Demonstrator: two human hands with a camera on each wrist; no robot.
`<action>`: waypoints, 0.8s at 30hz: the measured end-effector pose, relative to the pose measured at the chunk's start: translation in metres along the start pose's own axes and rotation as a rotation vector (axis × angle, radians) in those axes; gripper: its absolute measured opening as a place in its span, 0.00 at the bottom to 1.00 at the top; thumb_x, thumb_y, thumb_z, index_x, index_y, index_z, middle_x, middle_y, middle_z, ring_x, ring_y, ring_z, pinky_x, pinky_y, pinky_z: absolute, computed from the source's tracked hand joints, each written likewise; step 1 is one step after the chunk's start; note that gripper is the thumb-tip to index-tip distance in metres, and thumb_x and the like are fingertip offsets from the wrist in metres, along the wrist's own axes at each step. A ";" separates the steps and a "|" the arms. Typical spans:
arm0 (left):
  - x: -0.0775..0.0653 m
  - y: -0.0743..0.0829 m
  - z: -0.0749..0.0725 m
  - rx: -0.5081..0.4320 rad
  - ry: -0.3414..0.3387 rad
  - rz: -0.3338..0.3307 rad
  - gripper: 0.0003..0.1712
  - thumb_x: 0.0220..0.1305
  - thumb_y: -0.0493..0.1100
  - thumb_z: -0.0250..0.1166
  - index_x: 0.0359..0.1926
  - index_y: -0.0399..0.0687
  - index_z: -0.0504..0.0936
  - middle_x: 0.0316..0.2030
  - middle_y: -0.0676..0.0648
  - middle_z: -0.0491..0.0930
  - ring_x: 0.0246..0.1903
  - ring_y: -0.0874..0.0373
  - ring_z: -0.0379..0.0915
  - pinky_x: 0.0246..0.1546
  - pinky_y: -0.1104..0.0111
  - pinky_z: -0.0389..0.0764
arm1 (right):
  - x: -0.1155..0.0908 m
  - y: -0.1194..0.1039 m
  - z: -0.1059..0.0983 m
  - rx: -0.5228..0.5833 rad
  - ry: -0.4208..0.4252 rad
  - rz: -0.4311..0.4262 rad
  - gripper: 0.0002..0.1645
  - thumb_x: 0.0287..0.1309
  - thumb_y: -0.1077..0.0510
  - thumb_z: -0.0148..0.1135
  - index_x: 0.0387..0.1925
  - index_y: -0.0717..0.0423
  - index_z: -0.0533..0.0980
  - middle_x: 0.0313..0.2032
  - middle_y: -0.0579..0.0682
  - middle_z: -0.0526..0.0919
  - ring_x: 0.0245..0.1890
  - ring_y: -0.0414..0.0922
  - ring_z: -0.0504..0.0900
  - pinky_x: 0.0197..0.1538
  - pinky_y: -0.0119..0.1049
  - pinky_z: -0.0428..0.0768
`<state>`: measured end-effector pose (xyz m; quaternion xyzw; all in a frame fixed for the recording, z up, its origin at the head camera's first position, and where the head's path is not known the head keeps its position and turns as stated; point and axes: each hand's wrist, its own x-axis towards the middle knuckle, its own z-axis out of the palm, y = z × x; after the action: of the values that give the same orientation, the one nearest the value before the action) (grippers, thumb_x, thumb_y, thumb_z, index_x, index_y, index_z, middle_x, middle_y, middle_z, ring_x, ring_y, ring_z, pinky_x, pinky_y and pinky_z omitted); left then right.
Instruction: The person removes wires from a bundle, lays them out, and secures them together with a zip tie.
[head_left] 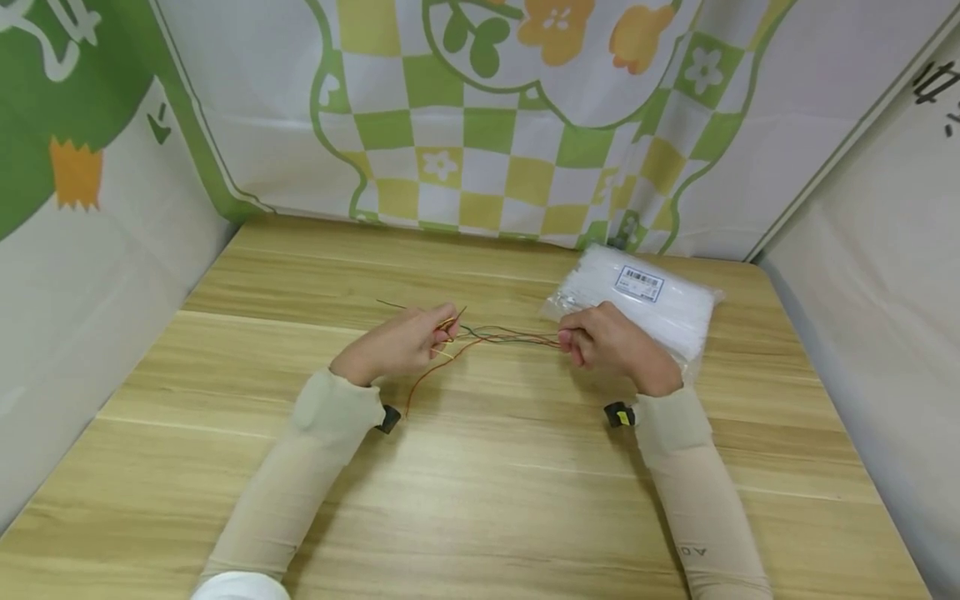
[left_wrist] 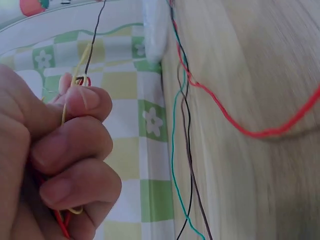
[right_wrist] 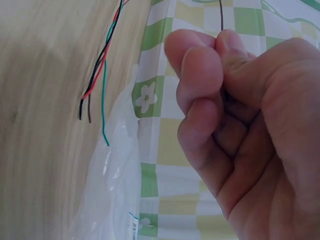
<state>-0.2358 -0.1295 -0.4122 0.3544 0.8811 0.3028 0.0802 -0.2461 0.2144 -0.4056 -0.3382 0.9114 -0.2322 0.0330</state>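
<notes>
Over the table, both hands hold thin coloured wires. My left hand (head_left: 397, 343) has its fingers curled round yellow and red wires; in the left wrist view, a dark wire (left_wrist: 94, 42) and a yellow wire (left_wrist: 82, 61) stick out at the thumb and fingertip. A red wire (left_wrist: 215, 100) curves away loose beside green and dark strands. With thumb and forefinger, my right hand (head_left: 609, 343) pinches a dark wire (right_wrist: 221, 17), its other fingers curled. In the right wrist view, red, black, brown and green wire ends hang beside it, including a green wire (right_wrist: 104, 90).
A clear plastic packet (head_left: 686, 312) of white items, with a barcode label, lies just behind the right hand. The wooden table (head_left: 487, 500) meets a patterned curtain (head_left: 487, 167) at the back. Cloth walls stand on both sides.
</notes>
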 end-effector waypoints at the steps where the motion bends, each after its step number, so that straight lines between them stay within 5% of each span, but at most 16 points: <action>1: 0.000 0.000 0.001 0.003 0.003 -0.007 0.14 0.71 0.22 0.50 0.44 0.45 0.71 0.30 0.50 0.71 0.25 0.64 0.59 0.29 0.72 0.65 | 0.000 0.001 0.000 0.000 -0.005 0.009 0.21 0.62 0.76 0.47 0.27 0.55 0.82 0.15 0.36 0.77 0.20 0.34 0.76 0.32 0.29 0.75; 6: -0.001 0.001 0.006 0.013 0.027 -0.079 0.03 0.82 0.44 0.52 0.46 0.53 0.72 0.29 0.50 0.74 0.23 0.62 0.60 0.29 0.67 0.65 | 0.001 0.001 0.001 -0.024 -0.025 0.042 0.20 0.65 0.74 0.49 0.28 0.54 0.82 0.15 0.36 0.78 0.21 0.34 0.77 0.33 0.29 0.76; 10: 0.004 0.002 0.010 0.085 0.044 -0.112 0.10 0.82 0.54 0.54 0.45 0.56 0.72 0.22 0.56 0.70 0.19 0.62 0.61 0.23 0.68 0.61 | 0.001 -0.002 -0.001 -0.046 0.001 0.034 0.19 0.66 0.74 0.51 0.28 0.54 0.82 0.15 0.36 0.77 0.21 0.34 0.77 0.34 0.31 0.77; 17: 0.007 -0.005 0.009 0.174 -0.010 -0.010 0.21 0.82 0.47 0.55 0.25 0.55 0.70 0.19 0.57 0.65 0.20 0.64 0.58 0.27 0.69 0.62 | 0.000 0.001 -0.002 -0.056 0.008 -0.008 0.18 0.70 0.71 0.54 0.27 0.54 0.81 0.15 0.37 0.77 0.21 0.34 0.76 0.35 0.30 0.76; 24: -0.004 -0.012 -0.006 0.110 -0.023 -0.080 0.21 0.81 0.41 0.55 0.24 0.53 0.66 0.21 0.57 0.58 0.21 0.64 0.53 0.27 0.69 0.57 | -0.007 0.015 -0.006 -0.111 0.060 0.076 0.21 0.75 0.67 0.53 0.24 0.53 0.80 0.14 0.37 0.75 0.20 0.36 0.74 0.36 0.35 0.76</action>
<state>-0.2425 -0.1419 -0.4150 0.3261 0.9089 0.2463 0.0828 -0.2515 0.2314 -0.4074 -0.2977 0.9356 -0.1896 -0.0043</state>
